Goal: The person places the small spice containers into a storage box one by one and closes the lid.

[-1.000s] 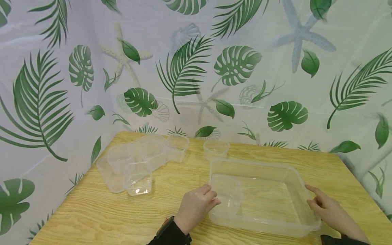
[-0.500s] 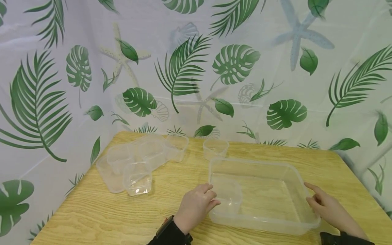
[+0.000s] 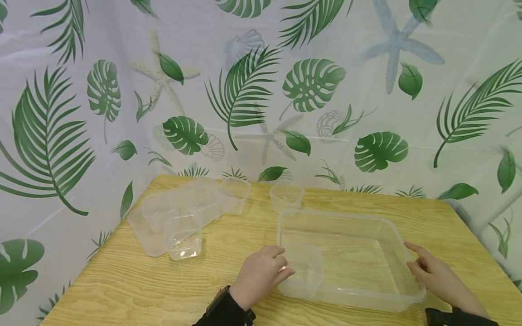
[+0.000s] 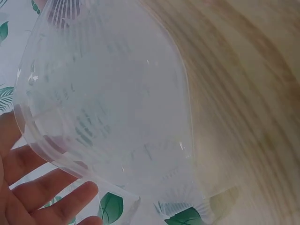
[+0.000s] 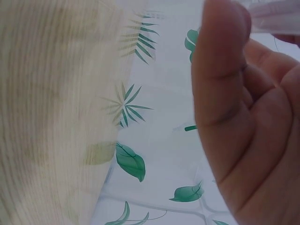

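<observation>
A large clear plastic box (image 3: pixel 350 296) stands on the table at the right of the head view. My left hand (image 3: pixel 261 276), at the box's left end, pinches a small clear plastic food container (image 3: pixel 303 271), which overlaps that end. The same container (image 4: pixel 112 93) fills much of the left wrist view, with the left fingers (image 4: pixel 61 201) along its edge. At the box's right rim, my right hand (image 3: pixel 436 274) grips the edge between thumb and index finger. The right wrist view shows the thumb (image 5: pixel 220 56) against a clear rim (image 5: pixel 276 16).
Several clear containers and lids (image 3: pixel 183 240) lie overlapping at the table's left back. Another clear cup-like container (image 3: pixel 287 197) stands behind the large box. A leaf-patterned sheet (image 3: pixel 253 90) hangs behind the wooden table (image 3: pixel 163 290).
The small container in my left hand has tilted and its far edge has dropped lower, so its outline looks squarer. Both hands stay almost in place.
</observation>
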Motion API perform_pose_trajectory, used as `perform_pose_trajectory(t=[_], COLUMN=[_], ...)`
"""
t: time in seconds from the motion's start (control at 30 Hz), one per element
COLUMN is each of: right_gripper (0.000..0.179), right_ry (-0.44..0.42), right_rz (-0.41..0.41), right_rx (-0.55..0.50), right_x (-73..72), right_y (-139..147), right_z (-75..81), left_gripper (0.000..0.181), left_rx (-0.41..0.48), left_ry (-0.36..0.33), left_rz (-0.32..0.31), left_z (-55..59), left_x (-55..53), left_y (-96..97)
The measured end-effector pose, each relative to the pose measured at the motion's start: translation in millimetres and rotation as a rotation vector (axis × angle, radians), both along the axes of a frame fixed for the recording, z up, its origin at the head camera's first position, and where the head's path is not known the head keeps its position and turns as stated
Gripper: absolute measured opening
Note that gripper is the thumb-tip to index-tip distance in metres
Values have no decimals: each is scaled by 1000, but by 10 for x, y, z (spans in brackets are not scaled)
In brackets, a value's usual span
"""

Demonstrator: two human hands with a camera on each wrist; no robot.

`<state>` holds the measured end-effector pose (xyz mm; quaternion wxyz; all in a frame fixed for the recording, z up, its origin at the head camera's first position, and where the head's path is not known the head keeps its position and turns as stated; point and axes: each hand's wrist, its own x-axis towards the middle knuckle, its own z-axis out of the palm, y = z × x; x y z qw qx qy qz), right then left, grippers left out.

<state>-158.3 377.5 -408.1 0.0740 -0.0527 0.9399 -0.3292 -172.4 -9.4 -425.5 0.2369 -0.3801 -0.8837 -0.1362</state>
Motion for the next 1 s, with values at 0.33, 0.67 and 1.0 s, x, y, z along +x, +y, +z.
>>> perform_pose_trajectory(t=[0.33, 0.67, 1.0], right_gripper=[55, 59, 60], right_ry=[-26, -20, -34], right_rz=[-4, 25, 25], right_rx=[-3, -38, -60], right_x=[49, 27, 26], right_y=[45, 48, 36], right_z=[-1, -6, 38], left_gripper=[54, 50, 41], left_rx=[-234, -174, -187], left_ry=[-36, -77, -85], left_rz=[-13, -40, 16], left_z=[81, 53, 38], left_x=[159, 237, 237], left_y=[131, 394, 673])
